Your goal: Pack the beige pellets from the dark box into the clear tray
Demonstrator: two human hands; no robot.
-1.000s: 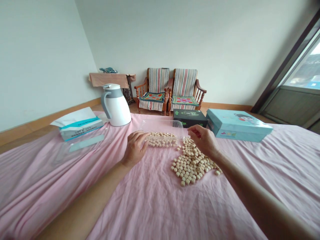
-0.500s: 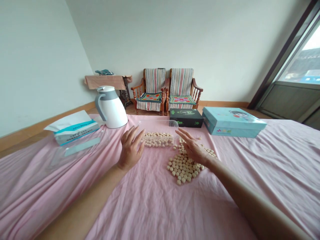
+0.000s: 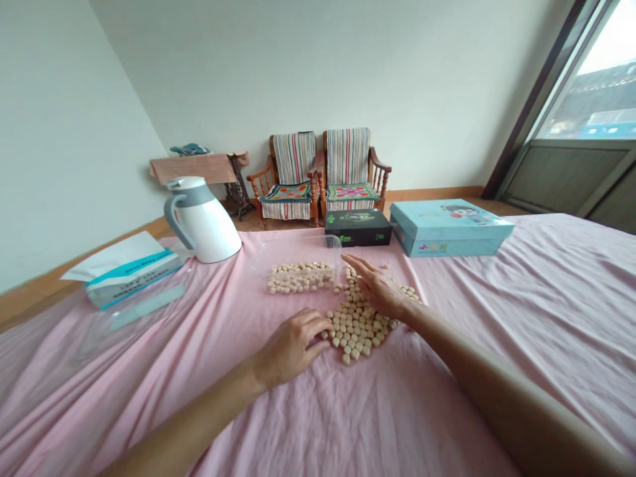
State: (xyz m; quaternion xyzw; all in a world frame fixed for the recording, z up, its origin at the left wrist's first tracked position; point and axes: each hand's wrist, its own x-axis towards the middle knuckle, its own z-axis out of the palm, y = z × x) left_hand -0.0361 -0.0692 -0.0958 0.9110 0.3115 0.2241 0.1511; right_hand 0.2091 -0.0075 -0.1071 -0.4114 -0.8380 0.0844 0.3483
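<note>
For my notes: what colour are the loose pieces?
Pale beige pieces, seen in the head view.

— Anything readable?
— Print shows on the tissue pack (image 3: 130, 271) at ten o'clock, the black box (image 3: 358, 228) at twelve, the blue box (image 3: 447, 228) at one; all too small to read.

Pale, bare walls (image 3: 397, 79) meet in a corner on the left. Against the far wall stand two wooden armchairs (image 3: 320, 172) with striped covers and bright seat cushions, side by side. Left of them is a small cloth-draped table (image 3: 199, 167). The floor (image 3: 432, 194) is wood. Daylight comes through a dark-framed window (image 3: 591, 99) at right.
</note>
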